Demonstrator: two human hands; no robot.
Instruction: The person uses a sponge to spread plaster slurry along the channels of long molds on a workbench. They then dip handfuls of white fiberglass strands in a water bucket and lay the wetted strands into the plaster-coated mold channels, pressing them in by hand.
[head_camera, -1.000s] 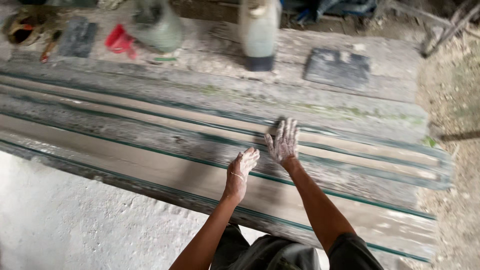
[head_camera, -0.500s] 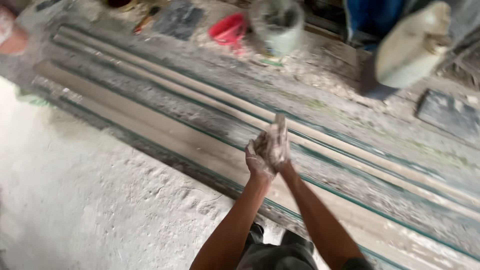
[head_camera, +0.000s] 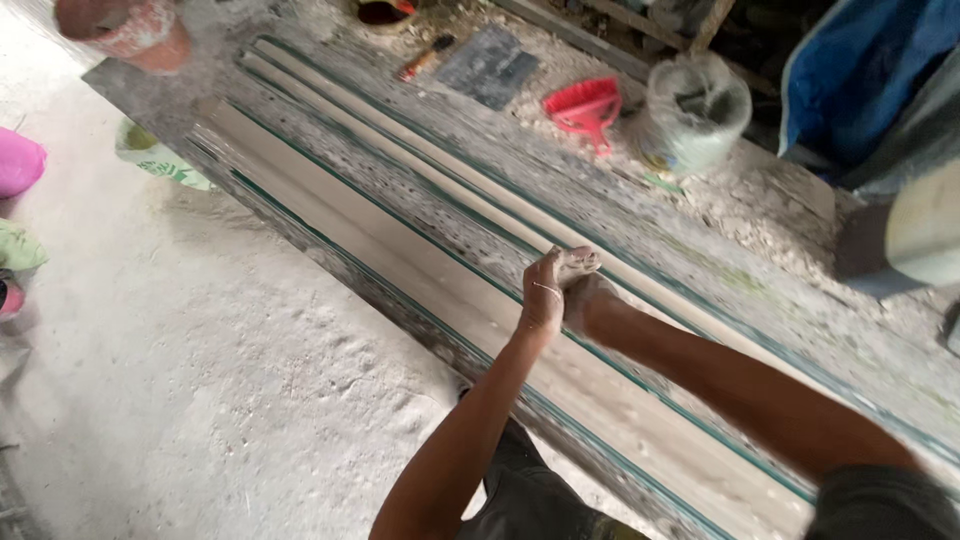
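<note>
A: Pale plaster dust is seen over both hands. How are they held?

B: The left hand (head_camera: 543, 295) and the right hand (head_camera: 583, 292) are pressed together, palm against palm, with the fingers laid flat and nothing gripped between them. Whether a little powder is caught between the palms cannot be told, since the contact is hidden.

A: Where are the long mouldings placed in relation to the hands?

B: The long pale mouldings (head_camera: 420, 255) are laid side by side on the workbench (head_camera: 800, 200), directly beneath the joined hands. They run diagonally from the upper left to the lower right. No strip is touched; the hands are held above them, about midway along their length. Thin green lines are seen between the strips.

A: What else is set on the bench?

B: A red scoop (head_camera: 585, 105) is laid on the far side, well apart from the hands, with a plastic-lined bucket (head_camera: 695, 110) just beside it. A dark flat slab (head_camera: 490, 65) is placed further left, near a small tool with a red handle (head_camera: 425, 57). The bench top there is covered with crumbled white debris.

A: And beyond the bench?

B: A dusty floor (head_camera: 150, 380) is seen on the near side. A reddish bucket (head_camera: 125, 30) is placed at the bench's far end, and a blue sheet (head_camera: 860, 80) is hung at the upper right.
</note>
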